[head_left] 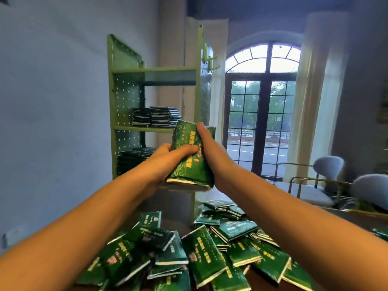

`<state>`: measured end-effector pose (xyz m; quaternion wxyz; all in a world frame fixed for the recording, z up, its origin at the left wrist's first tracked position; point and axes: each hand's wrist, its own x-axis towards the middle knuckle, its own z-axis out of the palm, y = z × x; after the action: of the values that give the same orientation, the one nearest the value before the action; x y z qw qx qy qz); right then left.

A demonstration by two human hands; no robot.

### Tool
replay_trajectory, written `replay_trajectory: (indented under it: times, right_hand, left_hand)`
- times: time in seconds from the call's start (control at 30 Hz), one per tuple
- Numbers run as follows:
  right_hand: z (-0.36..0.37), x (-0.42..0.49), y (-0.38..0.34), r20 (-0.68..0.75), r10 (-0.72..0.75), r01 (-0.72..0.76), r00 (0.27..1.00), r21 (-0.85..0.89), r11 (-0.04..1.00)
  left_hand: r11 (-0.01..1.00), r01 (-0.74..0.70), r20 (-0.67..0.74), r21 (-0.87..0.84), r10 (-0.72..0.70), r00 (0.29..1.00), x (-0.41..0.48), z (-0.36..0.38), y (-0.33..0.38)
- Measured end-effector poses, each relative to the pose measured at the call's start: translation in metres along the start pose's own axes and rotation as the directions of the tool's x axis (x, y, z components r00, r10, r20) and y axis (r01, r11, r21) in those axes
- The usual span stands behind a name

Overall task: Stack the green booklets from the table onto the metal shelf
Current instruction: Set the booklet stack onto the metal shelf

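the green metal shelf [154, 70] stands ahead against the wall, its pegboard sides upright. one shelf stack [155, 116] of booklets sits on its middle level, and a lower stack [134, 158] sits on the level beneath. nearer, a loose pile [199, 255] of green booklets sprawls over the table [259, 279], overlapping at every angle.

between pile and shelf, raised in the air, is the held bundle [189, 158] – several booklets pressed together, top cover facing the camera, pale page edges showing at the near end. the left hand [165, 154] grips its left side, fingers curled over the cover. the right hand [206, 148] clasps the right edge, thumb along the top.

these look light and thin, with glossy covers that probably slide on one another, and the bundle bows a little, so it is soft rather than stiff. a grasp on both long edges, squeezing the sheaf flat, should keep it square – one loose side and the middle ones may fan out on the way to the shelf.
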<state>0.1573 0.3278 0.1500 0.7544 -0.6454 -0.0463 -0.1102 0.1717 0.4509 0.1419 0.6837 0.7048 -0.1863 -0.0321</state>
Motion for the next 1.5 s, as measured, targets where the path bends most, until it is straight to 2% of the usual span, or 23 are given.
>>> replay_trajectory:
  times: [0.23, 0.3, 0.33, 0.37, 0.43, 0.5, 0.53, 0.57, 0.6, 0.7, 0.77, 0.83, 0.97, 1.13, 1.17, 1.23, 1.3, 1.37, 1.43, 1.5]
  right_hand:
    - [0.017, 0.047, -0.023, 0.026, -0.062, 0.065, 0.998, -0.111, 0.992]
    - [0.020, 0.053, -0.029, 0.013, -0.147, 0.146, 0.989, -0.222, 0.964]
    - [0.021, 0.059, -0.033, -0.005, -0.240, 0.225, 0.971, -0.330, 0.916]
    - [0.022, 0.064, -0.035, -0.003, -0.357, 0.314, 0.934, -0.468, 0.826]
    - [0.022, 0.069, -0.040, 0.080, -0.576, 0.465, 0.814, -0.685, 0.562]
    - [0.023, 0.076, -0.046, 0.223, -0.722, 0.574, 0.655, -0.768, 0.283]
    - [0.022, 0.078, -0.049, 0.293, -0.751, 0.596, 0.592, -0.786, 0.163]
    - [0.021, 0.083, -0.051, 0.359, -0.747, 0.602, 0.559, -0.796, 0.068]
    - [0.021, 0.089, -0.052, 0.410, -0.715, 0.591, 0.566, -0.806, 0.005]
    - [0.017, 0.102, -0.054, 0.497, -0.546, 0.502, 0.675, -0.851, -0.154]
    - [0.015, 0.112, -0.053, 0.542, -0.455, 0.436, 0.707, -0.840, -0.323]
    - [0.016, 0.120, -0.052, 0.561, -0.403, 0.390, 0.723, -0.813, -0.432]
    - [0.019, 0.134, -0.052, 0.562, -0.392, 0.311, 0.729, -0.781, -0.541]
    - [0.016, 0.144, -0.045, 0.591, -0.362, 0.229, 0.721, -0.696, -0.681]
    - [0.016, 0.147, -0.045, 0.600, -0.359, 0.217, 0.715, -0.678, -0.702]
    - [0.016, 0.150, -0.046, 0.622, -0.355, 0.205, 0.698, -0.649, -0.733]
    - [0.017, 0.152, -0.047, 0.633, -0.349, 0.208, 0.691, -0.637, -0.742]
    - [0.022, 0.155, -0.046, 0.620, -0.335, 0.213, 0.709, -0.641, -0.737]
    - [0.028, 0.155, -0.045, 0.604, -0.327, 0.214, 0.726, -0.652, -0.728]
    - [0.031, 0.154, -0.043, 0.620, -0.334, 0.208, 0.710, -0.638, -0.742]
  left_hand:
    - [0.999, -0.037, -0.018, 0.007, 0.037, 0.999, 0.043, -0.029, 0.025]
    - [1.000, -0.025, -0.002, -0.014, 0.025, 1.000, 0.052, -0.033, 0.034]
    - [1.000, -0.018, 0.005, -0.022, 0.018, 1.000, 0.057, -0.036, 0.040]
    - [0.999, -0.012, 0.008, -0.029, 0.012, 1.000, 0.062, -0.038, 0.045]
    - [1.000, -0.019, 0.009, -0.010, 0.019, 1.000, 0.073, -0.045, 0.055]
    - [1.000, -0.030, 0.013, 0.009, 0.030, 0.999, 0.086, -0.051, 0.061]
    - [1.000, -0.030, 0.017, 0.000, 0.030, 0.999, 0.092, -0.052, 0.063]
    - [1.000, -0.022, 0.012, -0.009, 0.023, 1.000, 0.098, -0.053, 0.063]
    - [1.000, -0.005, -0.003, -0.013, 0.005, 1.000, 0.105, -0.054, 0.062]
    - [0.997, 0.069, -0.041, -0.014, -0.070, 0.997, 0.124, -0.054, 0.055]
    - [0.993, 0.109, -0.022, -0.043, -0.110, 0.994, 0.137, -0.057, 0.050]
    - [0.990, 0.129, -0.009, -0.056, -0.130, 0.992, 0.148, -0.059, 0.048]
    - [0.991, 0.132, 0.004, -0.035, -0.132, 0.991, 0.163, -0.059, 0.048]
    - [0.989, 0.097, -0.021, 0.114, -0.095, 0.995, 0.174, -0.063, 0.042]
    - [0.987, 0.067, -0.055, 0.147, -0.060, 0.997, 0.178, -0.064, 0.039]
    - [0.956, -0.037, -0.224, 0.291, 0.106, 0.969, 0.187, -0.067, 0.032]
    - [0.815, -0.092, -0.386, 0.572, 0.366, 0.847, 0.193, -0.072, 0.022]
    - [0.671, -0.125, -0.395, 0.731, 0.564, 0.725, 0.192, -0.079, 0.007]
    - [0.606, -0.186, -0.329, 0.773, 0.635, 0.699, 0.192, -0.085, -0.012]
    - [0.548, -0.245, -0.261, 0.800, 0.685, 0.680, 0.197, -0.092, -0.031]
